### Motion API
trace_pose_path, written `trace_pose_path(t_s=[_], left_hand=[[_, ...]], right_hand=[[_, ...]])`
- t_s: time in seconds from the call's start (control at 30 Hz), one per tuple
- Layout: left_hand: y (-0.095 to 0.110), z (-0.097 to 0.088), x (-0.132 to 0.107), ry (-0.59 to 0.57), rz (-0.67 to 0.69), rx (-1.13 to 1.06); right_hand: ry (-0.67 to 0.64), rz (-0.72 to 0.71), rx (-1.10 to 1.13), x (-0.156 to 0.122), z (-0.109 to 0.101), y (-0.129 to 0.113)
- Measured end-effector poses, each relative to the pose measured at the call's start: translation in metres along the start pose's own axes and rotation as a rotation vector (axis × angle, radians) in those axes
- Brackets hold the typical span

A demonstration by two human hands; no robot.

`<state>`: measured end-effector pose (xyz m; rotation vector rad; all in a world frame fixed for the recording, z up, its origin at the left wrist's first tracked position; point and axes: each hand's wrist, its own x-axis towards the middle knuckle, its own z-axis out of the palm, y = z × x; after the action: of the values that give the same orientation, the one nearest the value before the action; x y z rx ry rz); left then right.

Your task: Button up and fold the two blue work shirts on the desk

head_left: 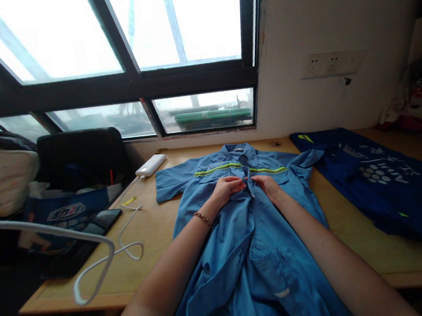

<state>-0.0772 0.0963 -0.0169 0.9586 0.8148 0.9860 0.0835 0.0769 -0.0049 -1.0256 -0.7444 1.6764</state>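
A light blue work shirt [239,233] with a yellow-green reflective stripe across the chest lies face up on the wooden table [158,230], collar towards the window. My left hand [228,186] and my right hand [267,182] meet at the front placket just below the stripe. Both hands have their fingers pinched on the shirt's front edges near the middle. A beaded bracelet [202,219] circles my left wrist.
A dark blue garment [373,179] with white print lies on the table's right side. A white power bank [150,165] and its white cable [129,232] lie at the left. A white hanger [83,255], a phone [104,221] and bags [66,179] crowd the left edge.
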Motion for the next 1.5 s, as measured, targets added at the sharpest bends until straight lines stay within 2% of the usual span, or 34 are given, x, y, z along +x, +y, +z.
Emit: trace_pose_path(t_s=[0.27,0.57,0.7,0.87,0.97,1.17,1.5], left_hand=[[-0.001,0.0,0.001,-0.002,0.019,0.015],[-0.002,0.0,0.0,-0.004,0.043,0.04],[0.0,0.003,-0.002,-0.023,0.037,0.057],[0.0,0.007,-0.003,0.017,0.019,0.13],[-0.001,0.007,-0.002,0.063,0.021,0.155],[-0.005,0.002,0.004,0.11,0.001,0.1],[-0.006,0.006,0.004,0.126,0.036,-0.06]], right_hand=[[0.048,-0.018,0.018,0.001,0.0,0.002],[-0.009,-0.117,-0.085,0.002,-0.001,0.007],[0.035,-0.325,-0.335,0.004,-0.002,0.014],[0.245,-0.684,-0.949,-0.001,0.003,0.018],[0.273,-0.74,-1.1,-0.006,0.008,0.019],[0.241,-0.725,-1.059,-0.006,0.01,0.021],[0.066,-0.606,-0.703,-0.002,0.006,0.019]])
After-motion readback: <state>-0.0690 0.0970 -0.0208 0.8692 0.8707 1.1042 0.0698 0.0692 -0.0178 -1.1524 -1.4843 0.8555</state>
